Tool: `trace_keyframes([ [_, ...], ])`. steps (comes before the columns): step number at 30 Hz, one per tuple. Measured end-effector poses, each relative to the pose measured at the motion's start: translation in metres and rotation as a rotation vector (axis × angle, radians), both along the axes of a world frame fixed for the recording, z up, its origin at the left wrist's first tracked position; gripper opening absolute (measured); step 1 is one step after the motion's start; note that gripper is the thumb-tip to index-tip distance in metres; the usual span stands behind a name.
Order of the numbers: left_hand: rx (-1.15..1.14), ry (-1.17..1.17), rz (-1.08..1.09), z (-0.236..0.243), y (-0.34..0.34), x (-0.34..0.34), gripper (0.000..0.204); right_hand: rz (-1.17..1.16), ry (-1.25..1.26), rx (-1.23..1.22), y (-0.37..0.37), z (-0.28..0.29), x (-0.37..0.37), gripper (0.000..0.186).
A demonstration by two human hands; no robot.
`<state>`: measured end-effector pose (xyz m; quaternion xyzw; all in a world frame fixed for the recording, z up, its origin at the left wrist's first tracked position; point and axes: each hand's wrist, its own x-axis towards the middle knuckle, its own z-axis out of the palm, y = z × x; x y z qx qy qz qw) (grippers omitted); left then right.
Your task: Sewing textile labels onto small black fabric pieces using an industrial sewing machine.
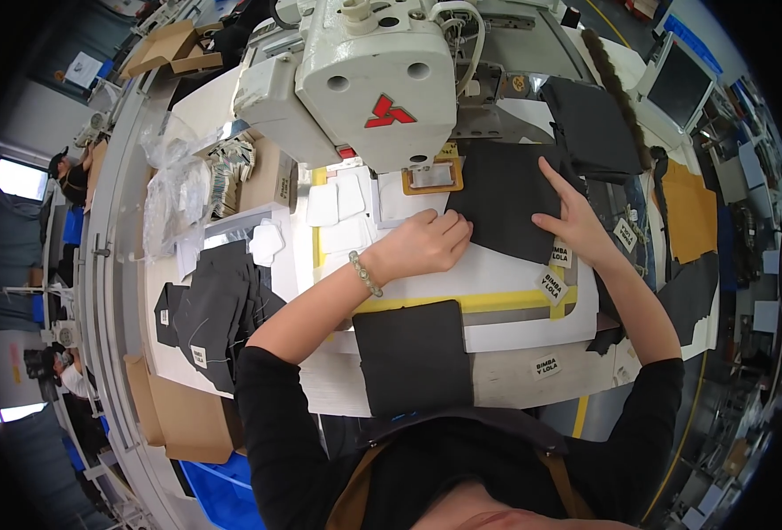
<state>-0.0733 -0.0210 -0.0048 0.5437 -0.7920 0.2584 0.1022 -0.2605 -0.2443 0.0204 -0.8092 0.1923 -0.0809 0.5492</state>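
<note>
A black fabric panel (504, 196) lies on the white work surface, just right of the orange-framed clamp (432, 177) under the sewing machine head (375, 93). My left hand (426, 240), with a beaded bracelet at its wrist, has its fingers curled together at the panel's lower left edge and pinches it. Spread along the panel's right side is my right hand (574, 219), index finger stretched out and thumb on the cloth. Small pale labels (551, 287) lie below the right hand. Another black panel (415, 353) hangs over the table's near edge.
Black fabric stacks lie at the left (223, 309) and far right (592, 128). A cardboard box (267, 177) holds bundled labels beside a clear plastic bag (176, 208). White rounded pieces (345, 199) sit left of the clamp. Mustard cloth (689, 212) and a monitor (678, 84) are at right.
</note>
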Motion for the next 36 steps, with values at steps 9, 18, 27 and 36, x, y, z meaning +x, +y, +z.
trace_keyframes([
  [9,0.008,-0.056,0.040,0.002,0.001,0.012,0.025,-0.038,0.071,0.010,-0.001,0.011,0.033,0.081],
  [18,0.051,-0.054,0.180,0.006,0.024,0.019,0.029,0.283,-0.193,-0.239,0.013,-0.005,0.035,0.056],
  [27,0.080,-0.050,0.345,0.000,0.038,0.033,0.031,0.394,-0.367,-0.885,0.019,-0.029,0.052,0.025],
  [36,0.034,-0.014,0.335,-0.007,0.047,0.040,0.030,0.363,-0.427,-1.100,0.025,-0.036,0.057,0.022],
])
